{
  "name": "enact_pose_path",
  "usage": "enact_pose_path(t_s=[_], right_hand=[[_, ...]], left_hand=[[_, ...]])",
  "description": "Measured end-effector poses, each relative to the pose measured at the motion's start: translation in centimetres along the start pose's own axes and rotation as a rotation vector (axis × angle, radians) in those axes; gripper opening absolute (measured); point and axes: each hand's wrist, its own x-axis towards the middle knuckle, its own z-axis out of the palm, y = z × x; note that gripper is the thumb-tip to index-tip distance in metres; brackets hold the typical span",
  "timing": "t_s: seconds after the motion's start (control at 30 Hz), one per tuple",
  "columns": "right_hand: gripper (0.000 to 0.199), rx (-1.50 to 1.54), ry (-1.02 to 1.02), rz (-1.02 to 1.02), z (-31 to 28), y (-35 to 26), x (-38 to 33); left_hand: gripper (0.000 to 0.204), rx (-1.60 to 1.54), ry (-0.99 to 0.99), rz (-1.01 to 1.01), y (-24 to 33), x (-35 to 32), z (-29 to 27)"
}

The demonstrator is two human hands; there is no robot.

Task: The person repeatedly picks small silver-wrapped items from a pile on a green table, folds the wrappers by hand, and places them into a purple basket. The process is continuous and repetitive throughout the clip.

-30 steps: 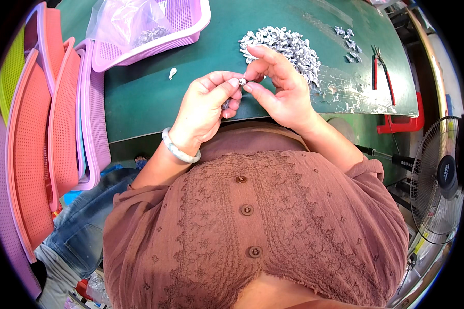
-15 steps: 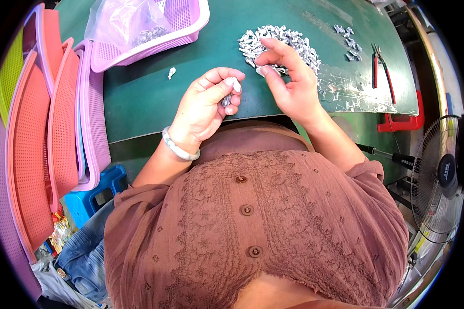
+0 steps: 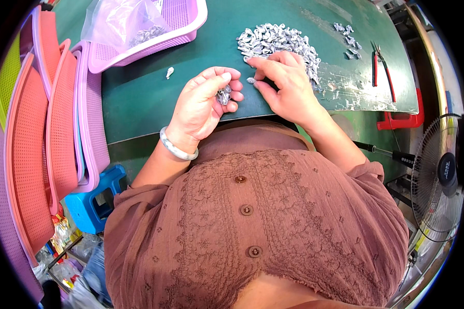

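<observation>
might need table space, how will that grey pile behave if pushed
The pile of grey pieces would likely spread, since they look loose. They seem unlikely to roll far, being elongated rather than round. Each is probably light: several similar pieces sit within the curled left hand.

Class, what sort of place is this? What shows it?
Probably a workshop: a heap of small grey-white pieces, red-handled metal pliers and a lilac perforated plastic basket share a green table.

Hands (image 3: 195, 103), gray pieces (image 3: 224, 96), green table (image 3: 139, 100)
</observation>
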Motion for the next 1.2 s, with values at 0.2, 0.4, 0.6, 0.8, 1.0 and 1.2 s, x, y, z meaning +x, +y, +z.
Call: enact_pose_path(t_s=[0.2,0.4,0.6,0.8,1.0,1.2], right_hand=[[0.033,0.08,-0.051,-0.091,0.2,0.5,0.4],[0.035,0.047,-0.115,-0.176,-0.3,0.2,1.0],[0.039,0.042,-0.113,-0.155,0.2,-0.3,0.8],[0.04,0.233,-0.097,-0.024,0.5,-0.7,1.0],[0.046,0.803,0.036,0.214,0.8,-0.5,0.8],[0.05,0.817,0.115,0.172,0.7,-0.9,0.9]], left_hand=[[0.016,0.007,0.036,0.025,0.1,0.0,0.0],[0.014,-0.012,0.034,0.028,0.2,-0.2,-0.3],[0.014,-0.012,0.037,0.041,0.2,-0.2,-0.2],[0.013,0.001,0.04,0.042,0.2,-0.3,-0.2],[0.013,0.051,0.06,0.024,0.3,-0.3,0.1],[0.011,0.111,0.075,-0.01,0.3,-0.3,0.6]])
